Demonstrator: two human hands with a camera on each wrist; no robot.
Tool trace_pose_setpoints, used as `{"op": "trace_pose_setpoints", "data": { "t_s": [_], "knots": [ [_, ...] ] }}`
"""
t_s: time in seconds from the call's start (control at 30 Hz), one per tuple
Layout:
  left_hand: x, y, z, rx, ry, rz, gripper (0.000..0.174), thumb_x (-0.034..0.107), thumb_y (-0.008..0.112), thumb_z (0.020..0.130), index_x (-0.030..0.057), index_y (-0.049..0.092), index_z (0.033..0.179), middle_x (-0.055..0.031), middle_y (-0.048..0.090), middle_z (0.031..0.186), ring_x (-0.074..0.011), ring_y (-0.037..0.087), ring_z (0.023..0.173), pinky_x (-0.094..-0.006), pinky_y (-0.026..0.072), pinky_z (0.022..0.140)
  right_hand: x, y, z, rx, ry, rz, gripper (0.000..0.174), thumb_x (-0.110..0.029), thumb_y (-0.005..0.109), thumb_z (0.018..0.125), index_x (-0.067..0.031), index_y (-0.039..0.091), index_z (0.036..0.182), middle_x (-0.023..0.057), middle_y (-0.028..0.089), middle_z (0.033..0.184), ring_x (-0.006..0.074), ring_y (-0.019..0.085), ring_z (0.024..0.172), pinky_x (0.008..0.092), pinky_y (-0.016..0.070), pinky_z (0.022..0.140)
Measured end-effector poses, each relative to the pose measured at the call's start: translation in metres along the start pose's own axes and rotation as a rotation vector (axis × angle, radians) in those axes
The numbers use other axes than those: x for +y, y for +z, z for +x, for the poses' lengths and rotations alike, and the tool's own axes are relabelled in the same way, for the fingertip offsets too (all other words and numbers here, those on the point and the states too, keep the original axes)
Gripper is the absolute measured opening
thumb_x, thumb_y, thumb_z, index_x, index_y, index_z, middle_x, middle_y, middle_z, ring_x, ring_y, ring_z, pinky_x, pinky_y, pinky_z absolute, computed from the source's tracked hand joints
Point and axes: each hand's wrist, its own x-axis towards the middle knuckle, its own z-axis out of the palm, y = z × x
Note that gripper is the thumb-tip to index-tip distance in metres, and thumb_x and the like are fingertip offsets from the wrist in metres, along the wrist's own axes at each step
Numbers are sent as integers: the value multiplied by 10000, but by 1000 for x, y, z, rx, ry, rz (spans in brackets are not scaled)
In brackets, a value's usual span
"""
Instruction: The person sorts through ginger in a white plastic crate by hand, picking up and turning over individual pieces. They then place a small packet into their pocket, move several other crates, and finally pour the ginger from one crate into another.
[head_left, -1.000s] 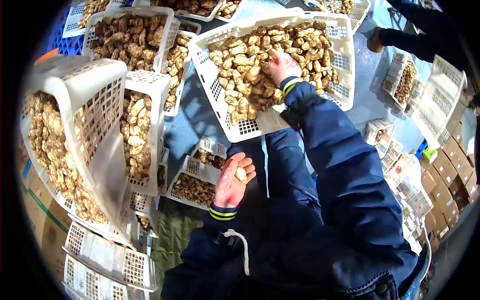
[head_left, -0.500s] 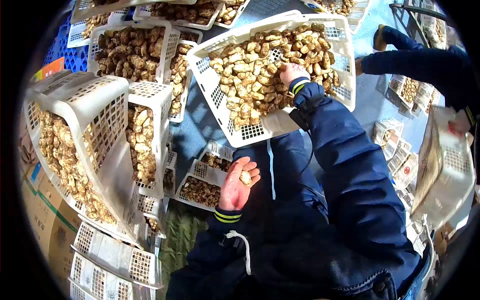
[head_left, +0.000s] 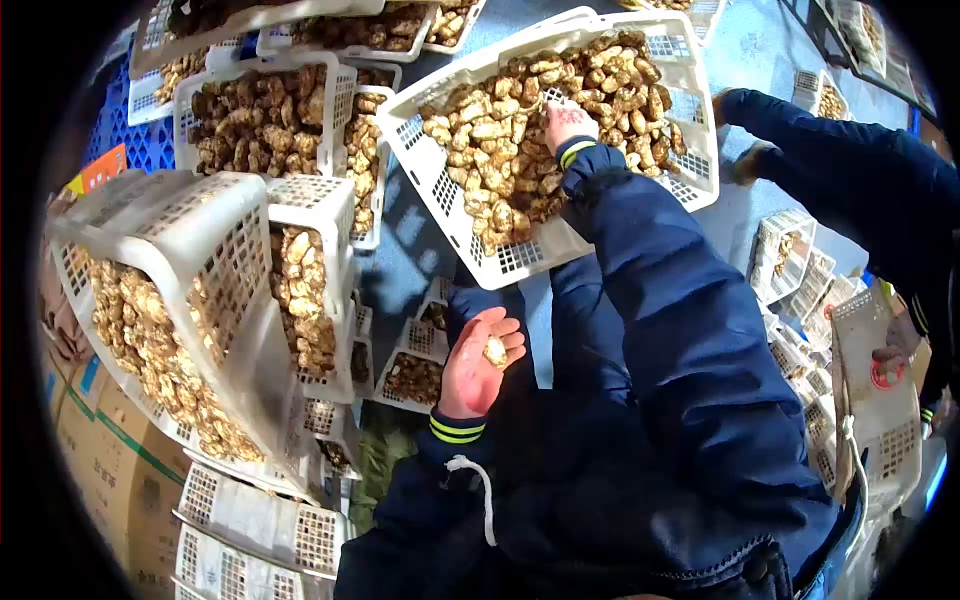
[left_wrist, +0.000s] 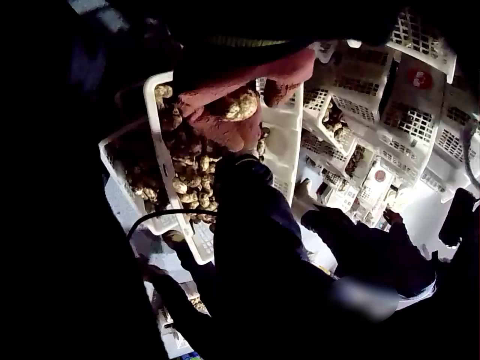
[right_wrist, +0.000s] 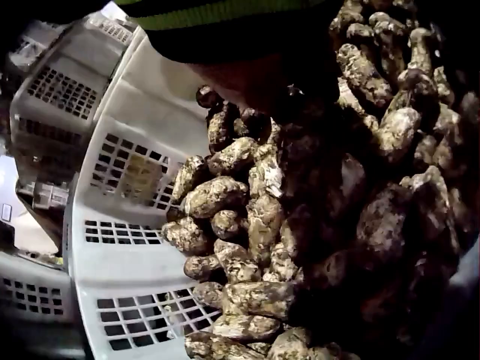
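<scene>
A white plastic crate (head_left: 560, 245), heaped with brown and cream mushrooms (head_left: 490, 160), sits tilted in front of me. My right hand (head_left: 570, 124) reaches down into the mushrooms near the middle of the heap. Its fingertips are hidden, and I cannot tell whether they pinch a mushroom. Lower down, my left hand (head_left: 474, 368) is turned palm up over my lap, fingers curled loosely round one pale mushroom (head_left: 495, 351). In the left wrist view the same mushroom (left_wrist: 241, 106) lies against the palm. The right wrist view shows mushrooms (right_wrist: 217, 196) close under the shadowed hand.
Stacked white crates (head_left: 230, 265) of mushrooms stand on my left, above cardboard boxes (head_left: 130, 490). More filled crates (head_left: 335, 110) lie at the back left, beside a blue pallet (head_left: 125, 115). Another person in dark clothes (head_left: 850, 170) is at the right, near a light crate (head_left: 885, 390).
My right hand has shifted slightly left and up within the crate. The left hand keeps its mushroom in the palm. The other person has come further into view at the right.
</scene>
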Motion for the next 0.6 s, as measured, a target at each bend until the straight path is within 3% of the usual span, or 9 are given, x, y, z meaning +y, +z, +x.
{"op": "trace_pose_setpoints", "data": {
  "t_s": [0.03, 0.1, 0.13, 0.23, 0.3, 0.33, 0.43, 0.5, 0.6],
  "knots": [
    [8, 3, -4, 108, 7, 39, 227, 230, 472, 916, 58, 509, 1059, -34, 473, 820, -143, 410, 695, -271, 373, 649, 6, 4, -2, -4, -11, 3, 220, -135, 503, 790, -110, 591, 991, 163, 611, 893, 325, 591, 875, 406, 481, 765],
    [28, -3, 1, 12, -14, -12, 207, 216, 490, 905, 57, 517, 1035, -42, 488, 822, -141, 421, 691, -255, 373, 626, 14, -8, -25, -22, 21, 187, 262, -131, 514, 778, -126, 588, 1029, 144, 626, 933, 287, 599, 895, 405, 471, 774],
    [33, 1, -2, 136, 2, 17, 172, 189, 493, 902, 57, 522, 1008, -44, 488, 821, -136, 420, 688, -242, 365, 596, 16, -17, -42, 46, 32, 283, 287, -152, 545, 761, -151, 586, 1044, 145, 618, 930, 294, 586, 917, 408, 469, 767],
    [41, 3, 3, 232, -38, 84, 153, 172, 489, 903, 58, 524, 999, -41, 485, 814, -134, 419, 685, -244, 360, 580, 18, -26, -65, -267, -280, 308, 397, -175, 584, 764, -175, 542, 1159, 179, 587, 991, 325, 575, 924, 384, 454, 823],
    [41, 1, 4, 175, -74, 61, 147, 160, 495, 898, 61, 514, 1004, -35, 472, 773, -129, 402, 637, -240, 340, 550, 2, -27, -86, -628, -234, 632, 472, -262, 602, 732, -179, 530, 1192, 166, 582, 1076, 323, 546, 1005, 382, 440, 865],
    [43, 0, 6, 130, -101, 34, 159, 165, 506, 892, 59, 510, 1010, -32, 459, 766, -129, 394, 639, -240, 335, 549, 2, -44, -92, -408, -225, 365, 528, -305, 595, 745, -144, 488, 1236, 173, 552, 1133, 307, 509, 1077, 371, 407, 917],
    [46, 7, 7, 148, -106, 71, 189, 174, 535, 874, 58, 502, 1020, -26, 441, 759, -129, 386, 649, -241, 328, 551, 53, -18, -68, 175, 274, 218, 635, -382, 605, 745, -135, 417, 1299, 228, 430, 1262, 341, 431, 1155, 381, 371, 957],
    [45, 8, 6, 213, -84, 142, 207, 178, 553, 864, 58, 498, 1022, -24, 434, 759, -129, 385, 657, -241, 326, 554, 69, -31, -65, 185, 606, 373, 724, -423, 621, 718, -143, 360, 1333, 264, 358, 1302, 398, 380, 1180, 436, 353, 965],
    [39, 17, 5, 144, -48, 110, 222, 165, 566, 838, 56, 486, 1015, -31, 454, 789, -129, 396, 658, -237, 330, 553, 50, -12, -61, 24, 507, 178, 849, -507, 628, 690, -192, 253, 1383, 250, 286, 1361, 426, 258, 1256, 516, 298, 993]
  ]
}}
